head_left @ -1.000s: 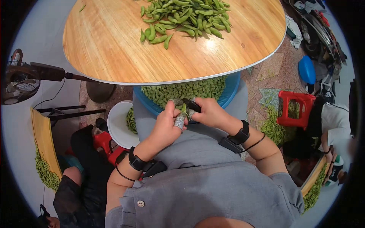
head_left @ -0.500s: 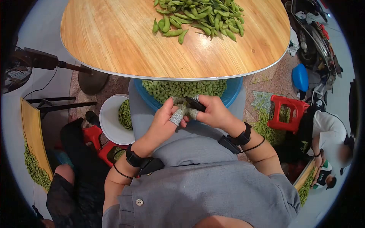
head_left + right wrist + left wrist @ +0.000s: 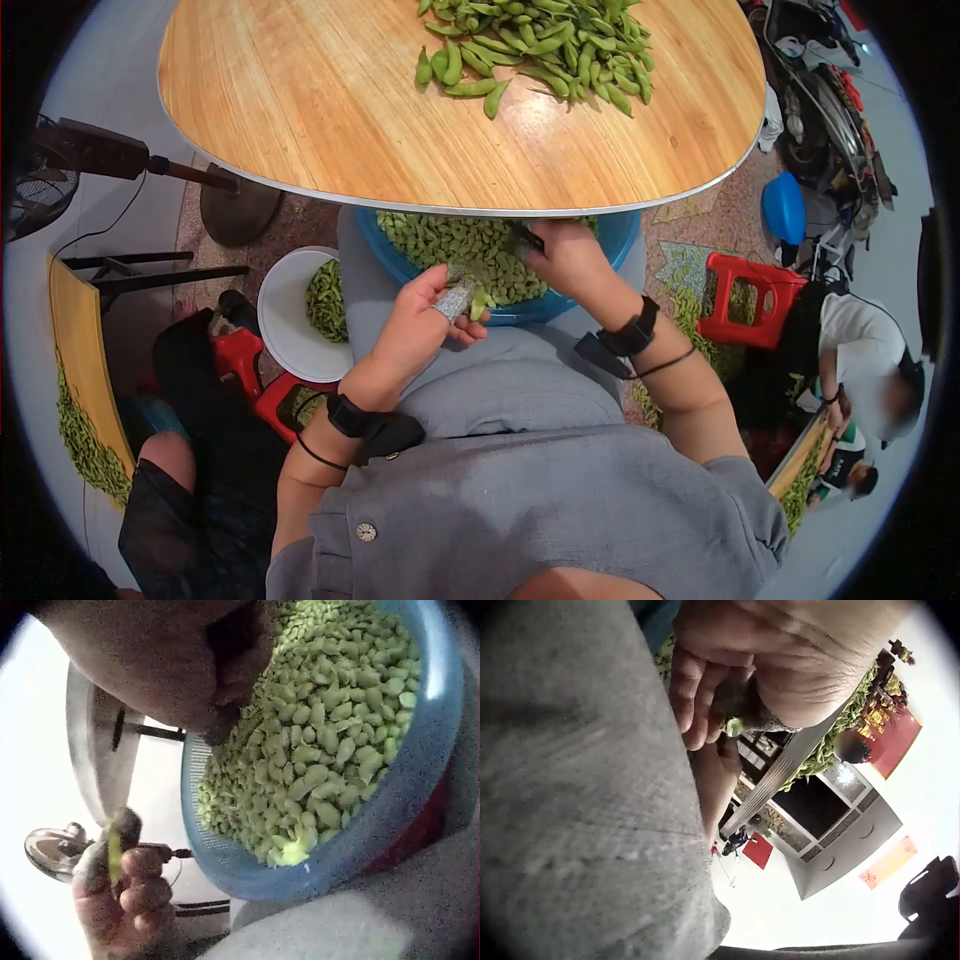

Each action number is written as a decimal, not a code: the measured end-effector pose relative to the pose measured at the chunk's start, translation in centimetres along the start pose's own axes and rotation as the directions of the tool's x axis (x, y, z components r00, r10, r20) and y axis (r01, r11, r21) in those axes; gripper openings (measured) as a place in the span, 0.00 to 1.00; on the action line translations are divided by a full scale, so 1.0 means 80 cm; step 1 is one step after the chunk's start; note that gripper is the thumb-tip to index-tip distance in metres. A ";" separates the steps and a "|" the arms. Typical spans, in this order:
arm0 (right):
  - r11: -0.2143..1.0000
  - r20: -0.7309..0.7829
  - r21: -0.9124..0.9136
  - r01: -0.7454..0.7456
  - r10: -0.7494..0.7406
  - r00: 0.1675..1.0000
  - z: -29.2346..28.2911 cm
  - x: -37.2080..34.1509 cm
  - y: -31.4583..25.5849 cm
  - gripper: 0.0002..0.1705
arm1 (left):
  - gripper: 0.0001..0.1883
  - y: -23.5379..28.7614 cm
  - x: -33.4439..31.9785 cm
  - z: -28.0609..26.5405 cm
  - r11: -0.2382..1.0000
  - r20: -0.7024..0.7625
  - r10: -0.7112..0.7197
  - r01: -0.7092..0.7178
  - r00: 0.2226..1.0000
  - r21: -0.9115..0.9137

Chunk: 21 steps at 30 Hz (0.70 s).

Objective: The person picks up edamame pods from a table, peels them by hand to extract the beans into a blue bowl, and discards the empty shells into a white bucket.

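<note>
In the head view my left hand (image 3: 432,312), with grey wrapping on its thumb and a finger, pinches a green soybean pod (image 3: 479,300) beside the near rim of a blue basin (image 3: 625,245). The same pod (image 3: 114,851) stands upright between thumb and fingers in the right wrist view. Shelled green beans (image 3: 322,742) fill the basin. Over them, partly under the table edge, my right hand (image 3: 572,262) grips a small black tool (image 3: 232,634), whose kind I cannot tell. Only the pod's tip (image 3: 735,726) shows in the left wrist view.
A wooden table (image 3: 300,120) overhangs the basin and bears a heap of pods (image 3: 540,45). On the left stand a white bucket (image 3: 285,345) of pods or husks and a fan (image 3: 100,150). A red stool (image 3: 750,300) and a seated person (image 3: 865,350) are at right.
My hands have come apart. The right hand has moved forward over the beans with the black tool, while the left stays near the basin's rim holding a pod. The head view has shifted slightly.
</note>
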State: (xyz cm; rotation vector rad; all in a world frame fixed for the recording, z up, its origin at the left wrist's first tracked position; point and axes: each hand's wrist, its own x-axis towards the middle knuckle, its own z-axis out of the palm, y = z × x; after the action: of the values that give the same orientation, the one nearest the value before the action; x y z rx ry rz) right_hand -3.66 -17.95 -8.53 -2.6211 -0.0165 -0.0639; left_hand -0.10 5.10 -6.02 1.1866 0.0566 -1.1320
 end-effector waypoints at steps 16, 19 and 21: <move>0.856 0.209 0.458 -0.240 0.158 0.965 0.011 0.004 -0.005 0.17 | 0.20 -0.022 -0.009 -0.036 0.985 -0.115 0.122 -0.134 0.986 -0.110; 0.480 0.407 0.715 -0.508 0.305 0.861 0.002 -0.025 -0.022 0.17 | 0.16 -0.003 0.016 0.000 0.992 -0.067 0.125 -0.127 0.990 -0.026; 0.451 0.384 0.758 -0.471 0.276 0.881 -0.017 -0.030 -0.036 0.15 | 0.09 0.007 0.029 0.015 0.999 -0.019 0.018 -0.019 1.000 -0.034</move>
State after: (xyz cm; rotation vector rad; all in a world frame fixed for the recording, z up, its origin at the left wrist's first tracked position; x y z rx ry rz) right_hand -6.19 -16.09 -6.06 -1.5676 0.3829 0.3122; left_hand 0.82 2.66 -6.43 1.1652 0.0788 -1.0995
